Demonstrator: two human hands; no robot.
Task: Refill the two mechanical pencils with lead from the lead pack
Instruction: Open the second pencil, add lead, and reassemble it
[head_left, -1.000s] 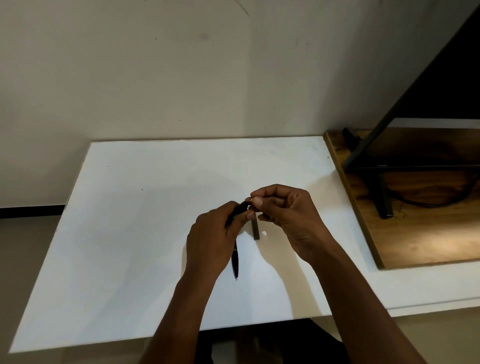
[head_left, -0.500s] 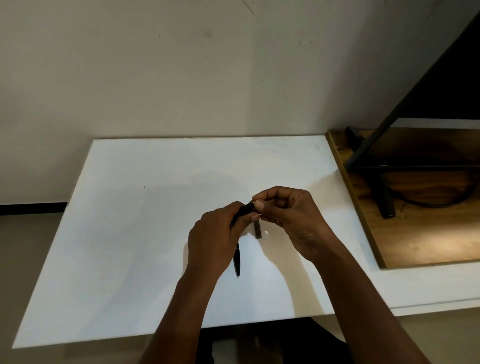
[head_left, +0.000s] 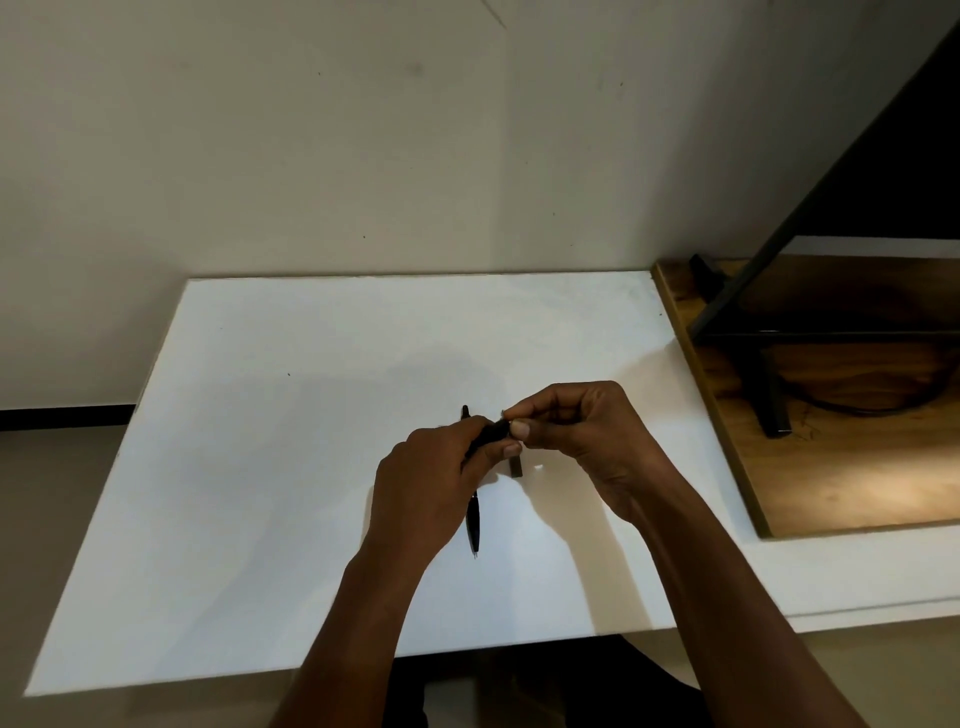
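My left hand (head_left: 431, 483) is closed around a black mechanical pencil (head_left: 488, 435), whose top end points right. My right hand (head_left: 582, 436) pinches that top end with thumb and fingers; what sits between the fingertips is too small to tell. A second black mechanical pencil (head_left: 473, 525) lies on the white table (head_left: 260, 467) under my left hand, tip towards me. The small dark lead pack (head_left: 515, 467) lies on the table just below my fingertips. A tiny white piece (head_left: 538, 467) rests right of it.
A wooden board (head_left: 831, 493) lies on the table's right side with a black metal stand (head_left: 769, 384) and a dark cable on it. A plain wall stands behind the table. The table's front edge is near my forearms.
Both hands stay together at the pencil's top end and have hardly moved. The far end of the pencil lying on the table now shows beyond my left hand.
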